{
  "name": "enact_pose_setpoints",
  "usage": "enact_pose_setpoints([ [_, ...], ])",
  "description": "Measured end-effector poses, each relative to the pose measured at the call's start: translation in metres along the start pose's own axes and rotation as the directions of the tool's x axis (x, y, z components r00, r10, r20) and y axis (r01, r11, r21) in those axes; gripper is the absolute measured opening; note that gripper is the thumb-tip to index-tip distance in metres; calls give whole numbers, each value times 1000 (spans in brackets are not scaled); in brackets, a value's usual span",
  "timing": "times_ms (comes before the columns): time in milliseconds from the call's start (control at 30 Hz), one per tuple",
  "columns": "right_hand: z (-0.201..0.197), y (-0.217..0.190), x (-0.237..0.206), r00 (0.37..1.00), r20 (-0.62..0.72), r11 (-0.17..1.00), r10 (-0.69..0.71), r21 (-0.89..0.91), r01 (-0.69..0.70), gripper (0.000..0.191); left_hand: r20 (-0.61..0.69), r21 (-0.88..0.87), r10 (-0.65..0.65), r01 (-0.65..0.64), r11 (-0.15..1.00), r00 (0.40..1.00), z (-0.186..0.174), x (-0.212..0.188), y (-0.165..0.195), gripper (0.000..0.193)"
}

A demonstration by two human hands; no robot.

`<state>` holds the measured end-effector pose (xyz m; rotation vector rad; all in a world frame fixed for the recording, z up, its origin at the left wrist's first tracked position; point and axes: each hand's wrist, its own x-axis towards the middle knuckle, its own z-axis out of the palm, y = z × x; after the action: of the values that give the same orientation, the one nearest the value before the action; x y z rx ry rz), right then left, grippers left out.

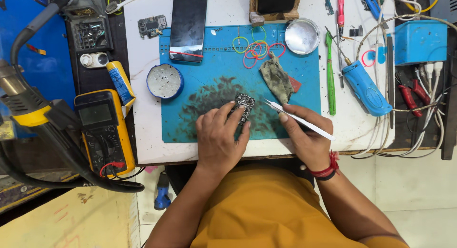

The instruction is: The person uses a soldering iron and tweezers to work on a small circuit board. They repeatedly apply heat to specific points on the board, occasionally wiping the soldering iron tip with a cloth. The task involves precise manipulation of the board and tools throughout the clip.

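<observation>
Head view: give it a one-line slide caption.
Left hand steadies a small circuit board on a blue mat while right hand points tweezers at it.

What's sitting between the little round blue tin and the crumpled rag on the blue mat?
In the head view, only bare blue mat, smudged dark, lies between the tin and the rag.

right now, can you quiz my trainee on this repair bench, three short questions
1. True or false: the left hand pins the small circuit board to the blue mat.
2. What does the right hand hold: A tweezers, B a screwdriver, C a brush?
3. Which side of the mat is the yellow multimeter on, as the picture shows it?

Key: 1 true. 2 A, the white tweezers, tips pointing toward the board. 3 the left side, off the mat.
</observation>
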<state>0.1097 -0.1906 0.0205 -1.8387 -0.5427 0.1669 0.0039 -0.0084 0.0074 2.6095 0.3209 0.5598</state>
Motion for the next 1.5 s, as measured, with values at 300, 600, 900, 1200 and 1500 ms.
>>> enact_pose_setpoints([
  [300,16,13,0,999,22,998,47,40,-47,17,4,32,-7,7,999,1000,3,-5,2,33],
  [600,16,11,1,999,31,1000,4,-12,-4,17,11,54,-9,9,999,1000,4,-6,3,33],
  [900,15,10,1,999,35,1000,4,-15,-3,16,8,67,-5,5,998,1000,4,-6,4,33],
  [1200,15,9,2,999,40,999,-11,-35,13,15,14,76,-3,2,997,1000,4,-7,3,32],
  [1500,16,10,3,999,33,1000,-8,-17,8,14,10,75,-5,4,997,1000,5,-7,3,32],
])
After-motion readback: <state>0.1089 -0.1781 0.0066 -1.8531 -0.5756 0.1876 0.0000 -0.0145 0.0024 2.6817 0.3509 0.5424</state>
